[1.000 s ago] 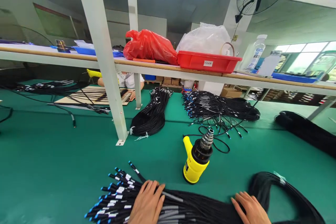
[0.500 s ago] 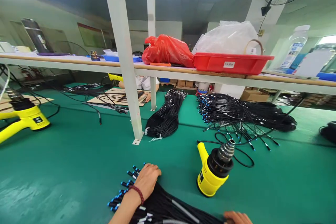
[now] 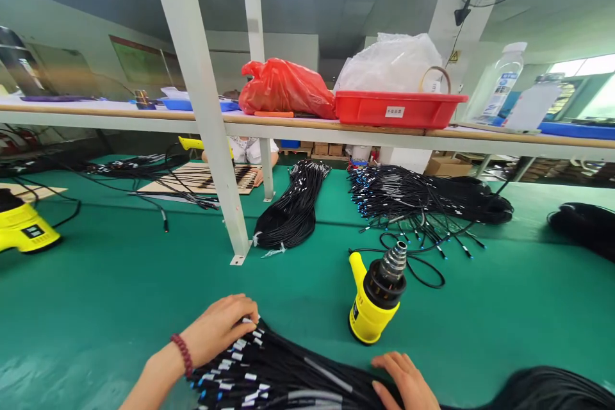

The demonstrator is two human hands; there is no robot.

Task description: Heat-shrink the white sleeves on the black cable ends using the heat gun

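Note:
A thick bundle of black cables point(image 3: 288, 359) with white labels and blue tips lies across the bottom of the head view. My left hand point(image 3: 221, 328), below a dark red bead bracelet point(image 3: 182, 356), has its fingers curled over the labelled end of the bundle. Farther right, my right hand point(image 3: 406, 381) rests on the same cables with its fingers apart and thumb spread. Just behind the bundle stands a yellow heat gun point(image 3: 375, 311), its metal nozzle pointing up.
Two more cable bundles point(image 3: 293, 211) point(image 3: 408, 192) lie farther back on the green table point(image 3: 144, 288). A white post point(image 3: 206, 96) rises left of centre to a shelf holding a red tray point(image 3: 398, 109). Another yellow heat gun point(image 3: 29, 227) is at left. A person point(image 3: 250, 150) sits across.
My left hand has moved left, and its fingers now curl over the cables. My right hand has come further into view, onto the bundle. The view has shifted right.

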